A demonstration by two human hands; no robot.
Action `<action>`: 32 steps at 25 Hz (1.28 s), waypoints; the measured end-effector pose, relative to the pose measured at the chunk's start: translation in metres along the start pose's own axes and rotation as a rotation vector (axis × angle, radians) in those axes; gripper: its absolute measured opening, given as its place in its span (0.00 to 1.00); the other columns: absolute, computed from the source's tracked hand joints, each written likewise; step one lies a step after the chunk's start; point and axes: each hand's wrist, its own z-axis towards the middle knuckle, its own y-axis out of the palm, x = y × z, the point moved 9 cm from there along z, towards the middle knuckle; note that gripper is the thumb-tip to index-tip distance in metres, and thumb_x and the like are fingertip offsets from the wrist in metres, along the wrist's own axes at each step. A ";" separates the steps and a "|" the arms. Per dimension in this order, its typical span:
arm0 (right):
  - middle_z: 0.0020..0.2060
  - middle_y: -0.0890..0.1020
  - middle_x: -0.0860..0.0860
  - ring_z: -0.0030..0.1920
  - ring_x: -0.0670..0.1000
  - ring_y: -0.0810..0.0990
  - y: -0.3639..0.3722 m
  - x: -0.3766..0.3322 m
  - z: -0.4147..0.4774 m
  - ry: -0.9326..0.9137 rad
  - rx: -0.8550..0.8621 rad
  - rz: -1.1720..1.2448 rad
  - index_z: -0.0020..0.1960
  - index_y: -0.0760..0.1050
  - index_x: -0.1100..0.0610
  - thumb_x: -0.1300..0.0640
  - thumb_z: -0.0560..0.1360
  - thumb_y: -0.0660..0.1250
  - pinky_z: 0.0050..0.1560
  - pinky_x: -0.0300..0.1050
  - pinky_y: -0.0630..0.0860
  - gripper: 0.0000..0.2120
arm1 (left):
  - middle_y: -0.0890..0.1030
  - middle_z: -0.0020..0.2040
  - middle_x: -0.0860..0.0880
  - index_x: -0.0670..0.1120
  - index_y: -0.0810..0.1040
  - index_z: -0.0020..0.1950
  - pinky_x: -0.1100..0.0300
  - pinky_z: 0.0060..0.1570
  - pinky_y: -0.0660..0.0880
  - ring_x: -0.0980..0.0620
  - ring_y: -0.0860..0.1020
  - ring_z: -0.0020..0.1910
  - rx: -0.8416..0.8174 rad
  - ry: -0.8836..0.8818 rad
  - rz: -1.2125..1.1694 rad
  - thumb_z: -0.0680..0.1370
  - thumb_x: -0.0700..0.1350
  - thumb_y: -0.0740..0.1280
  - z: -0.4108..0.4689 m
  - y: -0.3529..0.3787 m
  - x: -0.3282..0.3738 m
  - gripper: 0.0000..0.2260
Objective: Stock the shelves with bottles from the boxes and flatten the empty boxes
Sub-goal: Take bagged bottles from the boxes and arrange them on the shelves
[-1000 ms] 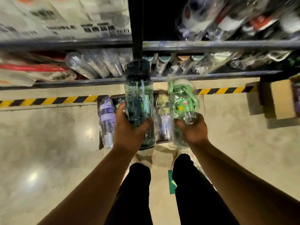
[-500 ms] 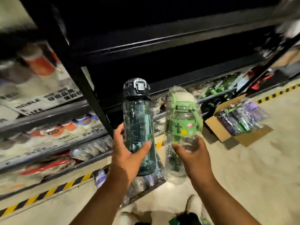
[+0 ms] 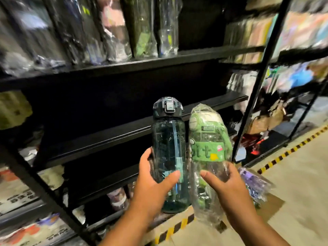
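Fingers of the left hand grip a dark bottle, the right hand a green bottle, at six o'clock; set both upright, base first, on the seemingly bare shelf at nine o'clock.

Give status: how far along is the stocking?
Done: wrapped bottles stand on the upper shelf. In hand: left hand grips a teal bottle, right hand a wrapped green bottle. Left: the middle shelf looks bare, purple wrapped bottles wait near the floor; no flattened box visible.
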 end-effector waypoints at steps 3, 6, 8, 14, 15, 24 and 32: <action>0.56 0.79 0.39 0.53 0.43 0.79 -0.040 -0.044 0.041 -0.078 -0.047 0.052 0.64 0.69 0.46 0.45 0.66 0.79 0.59 0.48 0.73 0.31 | 0.79 0.61 0.60 0.67 0.60 0.73 0.47 0.62 0.77 0.58 0.80 0.58 -0.016 0.103 -0.026 0.63 0.61 0.79 0.025 0.045 0.051 0.43; 0.48 0.84 0.42 0.47 0.41 0.83 -0.053 -0.089 0.078 -0.163 -0.102 0.054 0.56 0.74 0.45 0.49 0.67 0.78 0.50 0.45 0.76 0.21 | 0.82 0.58 0.58 0.63 0.61 0.73 0.47 0.61 0.77 0.57 0.82 0.57 -0.022 0.199 -0.046 0.65 0.55 0.78 0.052 0.067 0.093 0.42; 0.48 0.85 0.42 0.48 0.41 0.84 -0.053 -0.114 0.108 -0.199 -0.128 0.073 0.57 0.75 0.45 0.50 0.68 0.77 0.51 0.45 0.76 0.20 | 0.81 0.59 0.58 0.62 0.60 0.73 0.48 0.62 0.77 0.58 0.81 0.58 -0.010 0.247 -0.032 0.65 0.55 0.78 0.079 0.074 0.116 0.42; 0.45 0.85 0.38 0.45 0.37 0.83 -0.041 -0.164 0.213 -0.266 -0.169 0.084 0.54 0.75 0.44 0.53 0.70 0.77 0.48 0.39 0.74 0.17 | 0.78 0.63 0.57 0.66 0.61 0.71 0.46 0.63 0.76 0.58 0.81 0.58 -0.021 0.312 -0.059 0.61 0.63 0.76 0.184 0.089 0.151 0.42; 0.48 0.86 0.41 0.47 0.39 0.84 -0.036 -0.170 0.231 -0.275 -0.170 0.071 0.56 0.76 0.46 0.52 0.69 0.77 0.50 0.41 0.75 0.18 | 0.79 0.62 0.56 0.65 0.61 0.71 0.46 0.63 0.76 0.58 0.81 0.57 -0.016 0.318 -0.084 0.61 0.62 0.76 0.203 0.092 0.154 0.42; 0.49 0.87 0.50 0.50 0.49 0.86 0.000 -0.238 0.375 -0.348 -0.187 0.182 0.59 0.77 0.55 0.56 0.68 0.77 0.51 0.45 0.78 0.20 | 0.70 0.73 0.55 0.70 0.61 0.71 0.44 0.69 0.69 0.52 0.71 0.72 0.041 0.406 -0.068 0.58 0.70 0.77 0.345 0.085 0.205 0.45; 0.53 0.85 0.51 0.53 0.51 0.85 0.049 -0.284 0.480 -0.463 -0.358 0.271 0.62 0.75 0.54 0.51 0.64 0.80 0.57 0.54 0.80 0.29 | 0.72 0.73 0.53 0.69 0.62 0.71 0.42 0.69 0.69 0.50 0.69 0.73 0.282 0.524 0.080 0.58 0.71 0.76 0.387 0.070 0.242 0.45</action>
